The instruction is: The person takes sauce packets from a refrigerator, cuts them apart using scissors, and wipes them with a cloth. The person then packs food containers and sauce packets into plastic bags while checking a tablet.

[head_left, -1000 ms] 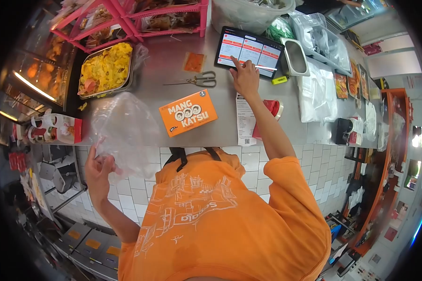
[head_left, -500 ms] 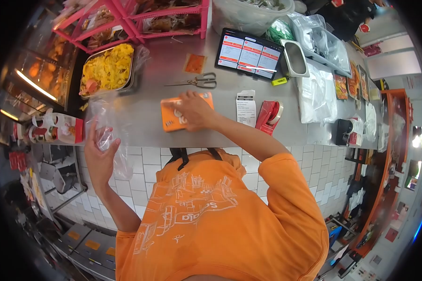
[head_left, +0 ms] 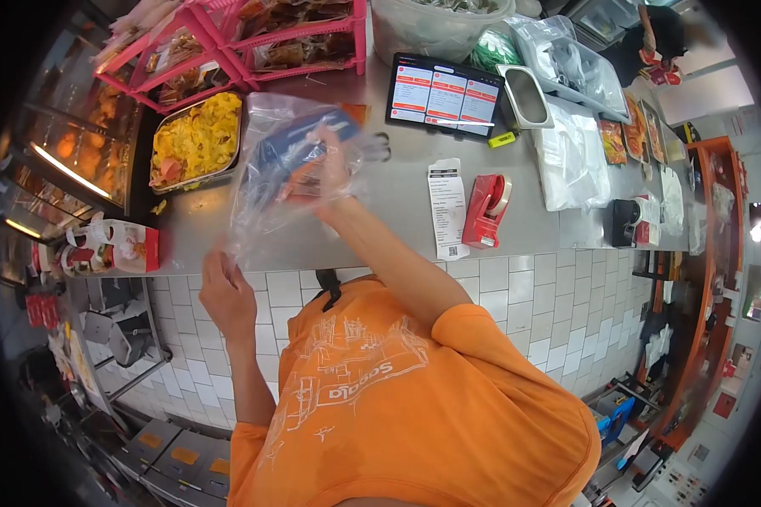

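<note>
A clear plastic bag (head_left: 249,182) stretches over the steel counter, and my left hand (head_left: 228,296) pinches its near edge beyond the counter's front. My right hand (head_left: 338,165), blurred, grips a box (head_left: 287,148) with a blue face and some orange showing, at the bag's far part. Plastic film lies around the box; how far the box and hand are inside it, I cannot tell. Scissors (head_left: 383,146) show only their handles past the bag. An orange sachet (head_left: 357,111) is partly covered behind the box.
Right of my right hand lie a receipt (head_left: 446,203) and a red tape dispenser (head_left: 487,211). Behind them are a tablet (head_left: 444,97), a yellow highlighter (head_left: 501,139) and a metal pan (head_left: 528,100). A tray of yellow food (head_left: 196,139) sits left, below pink racks (head_left: 228,42).
The orange box has been lifted and turned, showing its blue face. The plastic bag has come across around it. My left hand has moved right and closed on the bag's edge.
</note>
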Motion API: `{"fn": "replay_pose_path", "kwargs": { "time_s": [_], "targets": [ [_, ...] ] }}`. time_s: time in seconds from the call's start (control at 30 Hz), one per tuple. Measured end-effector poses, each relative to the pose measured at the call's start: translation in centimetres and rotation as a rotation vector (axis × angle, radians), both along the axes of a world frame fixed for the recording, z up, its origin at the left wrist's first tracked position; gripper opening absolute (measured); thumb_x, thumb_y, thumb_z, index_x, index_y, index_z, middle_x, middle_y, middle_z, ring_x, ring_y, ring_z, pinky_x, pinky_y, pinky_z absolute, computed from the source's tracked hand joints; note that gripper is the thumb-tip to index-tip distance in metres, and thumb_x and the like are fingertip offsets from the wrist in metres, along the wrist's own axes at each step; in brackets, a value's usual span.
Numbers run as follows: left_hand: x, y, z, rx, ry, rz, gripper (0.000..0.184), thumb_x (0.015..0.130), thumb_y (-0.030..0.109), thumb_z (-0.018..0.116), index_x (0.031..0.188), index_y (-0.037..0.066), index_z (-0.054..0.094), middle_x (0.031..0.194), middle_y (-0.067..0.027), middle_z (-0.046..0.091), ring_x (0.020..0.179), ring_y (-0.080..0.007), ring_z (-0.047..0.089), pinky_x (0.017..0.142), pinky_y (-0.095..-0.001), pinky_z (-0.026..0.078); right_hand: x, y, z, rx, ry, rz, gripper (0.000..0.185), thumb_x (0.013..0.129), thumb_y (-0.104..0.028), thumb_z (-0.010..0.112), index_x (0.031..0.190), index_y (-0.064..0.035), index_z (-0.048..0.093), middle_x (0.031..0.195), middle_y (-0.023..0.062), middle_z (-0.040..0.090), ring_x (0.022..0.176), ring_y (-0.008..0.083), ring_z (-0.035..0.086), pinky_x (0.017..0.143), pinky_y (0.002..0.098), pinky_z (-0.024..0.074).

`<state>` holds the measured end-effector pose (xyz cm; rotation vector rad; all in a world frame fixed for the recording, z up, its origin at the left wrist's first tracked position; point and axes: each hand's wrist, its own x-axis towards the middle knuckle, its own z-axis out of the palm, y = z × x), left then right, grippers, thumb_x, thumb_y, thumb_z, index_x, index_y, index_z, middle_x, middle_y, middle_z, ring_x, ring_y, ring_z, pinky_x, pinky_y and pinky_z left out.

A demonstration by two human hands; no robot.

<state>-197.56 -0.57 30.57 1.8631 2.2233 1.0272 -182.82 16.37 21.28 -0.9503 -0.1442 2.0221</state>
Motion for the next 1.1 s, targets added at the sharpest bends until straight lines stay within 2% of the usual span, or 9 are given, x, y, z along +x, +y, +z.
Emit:
{"fn": "replay_pose_path", "kwargs": {
  "time_s": [0.1,0.23,0.33,0.4,0.5,0.6,0.77,0.97,1.1],
  "targets": [
    [1.5,-3.6,-0.9,0.139,-0.027,-0.581,0.022,0.084,-0.007,0.058,0.099,0.004,0.07,0.081,-0.0133,0.062,0.072,-0.0286,0.062,0.063,-0.0375,0.049,-1.8,2.3,-3.8,0.208,-0.127,-0.576,0.054,0.093,-0.058,0.055,0.117,-0.0091,0.054,0.103,0.0068,0.062,0.09,0.0197,0.062,0.073,0.0453,0.0546],
    [1.8,-1.6,1.3,0.165,-0.415,-0.429,0.025,0.086,0.002,0.063,0.109,0.006,0.07,0.072,-0.0033,0.052,0.064,-0.0115,0.052,0.058,-0.0248,0.044,0.5,-2.6,-4.4,0.049,-0.096,-0.211,0.056,0.092,-0.059,0.057,0.122,-0.0124,0.052,0.094,0.0075,0.059,0.08,0.017,0.06,0.073,0.0457,0.0542],
    [1.4,-0.3,4.6,-0.174,-1.446,-0.281,0.044,0.086,0.009,0.067,0.13,0.005,0.062,0.072,-0.0009,0.05,0.066,-0.0085,0.05,0.058,-0.0229,0.042,0.5,-5.6,-1.8,-0.069,-0.28,-0.383,0.053,0.091,-0.053,0.064,0.121,-0.0104,0.052,0.094,0.0068,0.06,0.073,0.0174,0.061,0.067,0.0403,0.0552],
    [1.9,-0.5,5.4,-0.286,-0.789,-0.413,0.082,0.079,-0.005,0.068,0.153,0.012,0.038,0.072,-0.006,0.047,0.061,-0.0147,0.051,0.054,-0.0276,0.042,2.8,-7.8,1.6,0.02,-0.286,-0.192,0.05,0.091,-0.047,0.066,0.121,-0.009,0.051,0.094,0.0066,0.059,0.072,0.0181,0.062,0.064,0.0382,0.0557],
    [0.9,1.3,0.7,-0.19,-0.081,-0.479,0.079,0.078,-0.006,0.067,0.15,0.016,0.043,0.075,-0.0066,0.05,0.058,-0.0169,0.051,0.054,-0.0257,0.041,3.7,-7.9,3.4,0.047,-0.245,-0.196,0.047,0.09,-0.037,0.071,0.12,-0.0067,0.051,0.096,0.0074,0.06,0.074,0.0198,0.064,0.059,0.0351,0.0563],
    [-0.3,-1.5,2.5,-0.191,-0.153,-0.844,0.079,0.079,-0.006,0.067,0.149,0.02,0.044,0.082,-0.0092,0.056,0.065,-0.021,0.058,0.06,-0.0254,0.045,2.8,-3.1,-4.0,-0.034,-0.439,-0.479,0.048,0.091,-0.034,0.071,0.123,-0.0058,0.05,0.103,0.0101,0.063,0.084,0.0218,0.067,0.066,0.0371,0.0576],
    [-1.2,5.4,3.1,0.3,-0.586,-0.396,0.072,0.083,-0.008,0.053,0.151,0.006,0.034,0.128,-0.0102,0.061,0.126,-0.0188,0.05,0.092,-0.0297,0.044,3.1,-11.6,-4.3,-0.068,-0.58,-0.275,0.055,0.09,-0.031,0.069,0.132,-0.0054,0.045,0.116,0.0135,0.06,0.101,0.0259,0.062,0.084,0.0429,0.0522],
    [-2.1,7.1,2.9,0.134,-0.205,-0.524,0.078,0.065,-0.015,0.038,0.138,0.006,0.051,0.13,-0.0077,0.062,0.108,-0.018,0.054,0.09,-0.0293,0.045,2.5,-15.4,-0.5,0.522,-1.295,0.367,0.066,0.088,-0.024,0.069,0.142,-0.0047,0.037,0.133,0.0172,0.051,0.12,0.0318,0.051,0.101,0.0487,0.0391],
    [-1.1,6.6,5.6,-0.072,-0.495,-0.667,0.075,0.061,-0.014,0.038,0.131,0.006,0.056,0.128,-0.0082,0.063,0.099,-0.0201,0.054,0.09,-0.0312,0.045,-1.8,-11.4,-0.1,1.054,-1.701,0.724,0.074,0.086,-0.019,0.068,0.148,-0.0043,0.032,0.144,0.0196,0.045,0.133,0.0357,0.044,0.113,0.0525,0.0303]
  ]
}}
